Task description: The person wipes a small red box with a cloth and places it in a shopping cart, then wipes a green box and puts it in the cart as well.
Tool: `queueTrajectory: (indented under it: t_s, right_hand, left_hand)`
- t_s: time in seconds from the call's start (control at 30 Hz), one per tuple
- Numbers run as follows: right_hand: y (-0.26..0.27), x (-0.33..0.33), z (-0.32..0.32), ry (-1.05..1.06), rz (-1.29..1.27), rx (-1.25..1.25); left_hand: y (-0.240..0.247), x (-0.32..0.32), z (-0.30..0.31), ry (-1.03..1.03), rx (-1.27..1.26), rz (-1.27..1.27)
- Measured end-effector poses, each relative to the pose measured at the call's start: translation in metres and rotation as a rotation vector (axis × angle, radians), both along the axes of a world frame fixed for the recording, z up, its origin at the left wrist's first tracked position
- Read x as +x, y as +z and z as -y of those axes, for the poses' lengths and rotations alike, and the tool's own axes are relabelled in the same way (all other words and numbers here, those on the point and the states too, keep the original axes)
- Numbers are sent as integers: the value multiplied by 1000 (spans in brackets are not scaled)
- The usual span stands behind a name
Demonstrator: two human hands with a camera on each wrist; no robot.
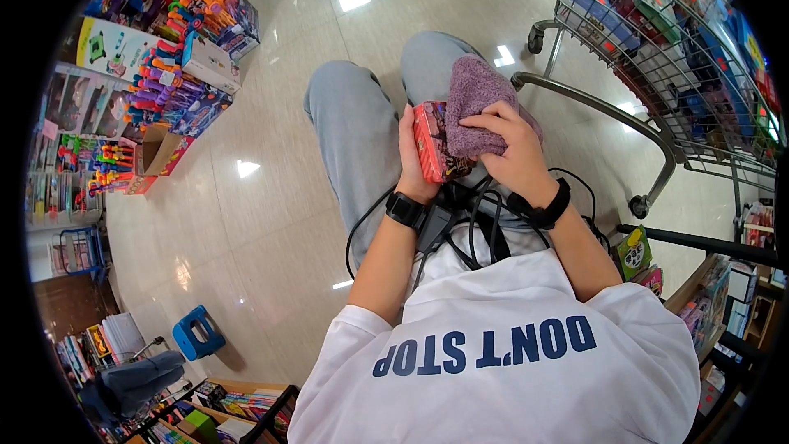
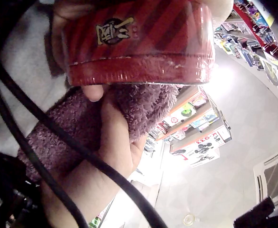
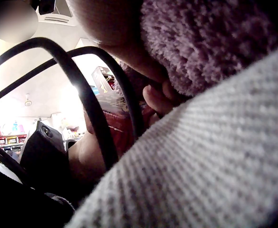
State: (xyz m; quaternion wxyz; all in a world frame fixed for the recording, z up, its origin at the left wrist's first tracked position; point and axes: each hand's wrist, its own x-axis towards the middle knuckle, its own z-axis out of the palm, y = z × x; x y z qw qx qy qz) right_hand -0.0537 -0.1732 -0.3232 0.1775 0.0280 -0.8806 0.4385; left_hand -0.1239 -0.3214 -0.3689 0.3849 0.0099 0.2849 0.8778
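In the head view, my left hand (image 1: 413, 166) grips a small red box (image 1: 428, 141) by its side, above my lap. The box looks wrapped in glossy clear film; the left wrist view shows its dark diagonal stripes and gold lettering on the red side (image 2: 162, 38). My right hand (image 1: 519, 156) pinches a fuzzy purple cloth (image 1: 481, 90), bunched against the box's right side and covering part of its face. Seen from the left wrist, the cloth (image 2: 67, 118) hangs below the box, with the right thumb against it.
Black cables (image 1: 485, 222) loop over my lap between the wrists. A wire cart (image 1: 657, 57) full of packaged goods stands at the right, its wheeled frame close to my knee. At the left are shelves with colourful toys (image 1: 164, 82). A blue stool (image 1: 197, 333) sits on the tiled floor (image 1: 246, 238).
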Motion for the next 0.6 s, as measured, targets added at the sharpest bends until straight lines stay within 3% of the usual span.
queueTrajectory:
  t_s: [0.6]
  right_hand:
    - [0,1,0,0,12,-16]
  left_hand:
    - [2,2,-2,34,-8,44]
